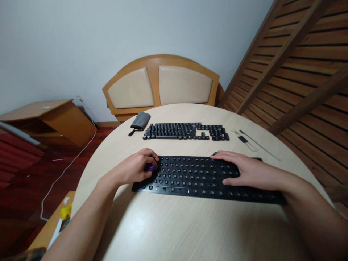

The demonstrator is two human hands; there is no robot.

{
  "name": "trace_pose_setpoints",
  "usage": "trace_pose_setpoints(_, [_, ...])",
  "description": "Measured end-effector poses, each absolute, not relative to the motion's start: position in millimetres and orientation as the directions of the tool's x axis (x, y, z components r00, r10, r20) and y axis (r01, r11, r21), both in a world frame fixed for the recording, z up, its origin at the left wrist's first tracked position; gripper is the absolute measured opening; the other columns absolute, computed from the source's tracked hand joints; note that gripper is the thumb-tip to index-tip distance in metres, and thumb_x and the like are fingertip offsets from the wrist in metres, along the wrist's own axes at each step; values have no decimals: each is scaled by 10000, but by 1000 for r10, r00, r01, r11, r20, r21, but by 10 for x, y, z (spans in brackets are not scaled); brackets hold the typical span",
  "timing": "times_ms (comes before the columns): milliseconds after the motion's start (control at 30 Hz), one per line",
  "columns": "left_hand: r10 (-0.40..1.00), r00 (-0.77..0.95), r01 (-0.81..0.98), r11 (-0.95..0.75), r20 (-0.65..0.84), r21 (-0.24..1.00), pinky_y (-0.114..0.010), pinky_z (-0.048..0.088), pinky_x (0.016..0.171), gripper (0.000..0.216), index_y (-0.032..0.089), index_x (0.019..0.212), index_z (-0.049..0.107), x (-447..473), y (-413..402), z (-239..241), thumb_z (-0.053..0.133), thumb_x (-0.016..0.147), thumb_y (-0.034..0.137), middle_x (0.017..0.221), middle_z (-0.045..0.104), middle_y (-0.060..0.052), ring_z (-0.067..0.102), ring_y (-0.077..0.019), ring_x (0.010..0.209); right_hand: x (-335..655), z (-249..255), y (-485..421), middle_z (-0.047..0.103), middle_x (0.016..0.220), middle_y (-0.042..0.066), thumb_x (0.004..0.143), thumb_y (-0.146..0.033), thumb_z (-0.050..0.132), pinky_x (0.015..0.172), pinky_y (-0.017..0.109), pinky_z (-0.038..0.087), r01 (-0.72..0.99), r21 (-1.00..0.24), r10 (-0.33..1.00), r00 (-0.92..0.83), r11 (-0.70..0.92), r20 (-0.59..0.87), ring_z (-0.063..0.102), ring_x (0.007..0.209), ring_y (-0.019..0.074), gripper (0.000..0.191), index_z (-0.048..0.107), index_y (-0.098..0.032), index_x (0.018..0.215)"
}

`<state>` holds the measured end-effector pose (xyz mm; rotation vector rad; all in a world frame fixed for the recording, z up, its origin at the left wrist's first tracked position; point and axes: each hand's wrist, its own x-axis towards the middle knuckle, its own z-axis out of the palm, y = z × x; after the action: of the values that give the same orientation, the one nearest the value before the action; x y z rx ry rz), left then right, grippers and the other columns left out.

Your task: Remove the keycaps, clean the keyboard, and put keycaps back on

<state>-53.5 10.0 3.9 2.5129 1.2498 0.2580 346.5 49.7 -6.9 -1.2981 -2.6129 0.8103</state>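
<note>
A black keyboard base (195, 177) with its keycaps off lies on the round pale table (174, 224) in front of me. My left hand (136, 168) rests at its left end, fingers curled round a small purple object (150, 167). My right hand (244, 170) lies flat on the right half of the base, fingers stretched out, holding nothing. Behind the base, the removed black keycaps (186, 131) are laid out in keyboard order.
A grey pouch (140, 121) lies at the table's back left. Thin tools (246, 139) lie at the back right. A padded wooden chair back (160, 85) stands behind the table, slatted wood panels (299, 72) to the right, a low wooden cabinet (54, 117) and white cable (65, 166) left.
</note>
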Motion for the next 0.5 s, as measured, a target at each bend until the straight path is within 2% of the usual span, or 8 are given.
trace_pose_setpoints(400, [794,608,729,-554,-8,403,-435,517,1021,173,160,889,744,-504,78,77,640,756,122,1169,659,-100,617,-265,1106,3483,-94,518,509,1526,122,748,-530,738,1191,561,351,711,-497,760,-633,498,-144,492,1375,393,812,532,-204,1463])
trace_pose_setpoints(500, [793,609,729,-551,-18,407,-427,525,1012,195,166,873,747,-488,52,78,634,729,96,1158,668,-94,626,-259,1090,3482,-101,515,543,1497,104,735,-527,749,1172,577,373,700,-509,763,-635,500,-124,513,1354,400,794,551,-242,1448])
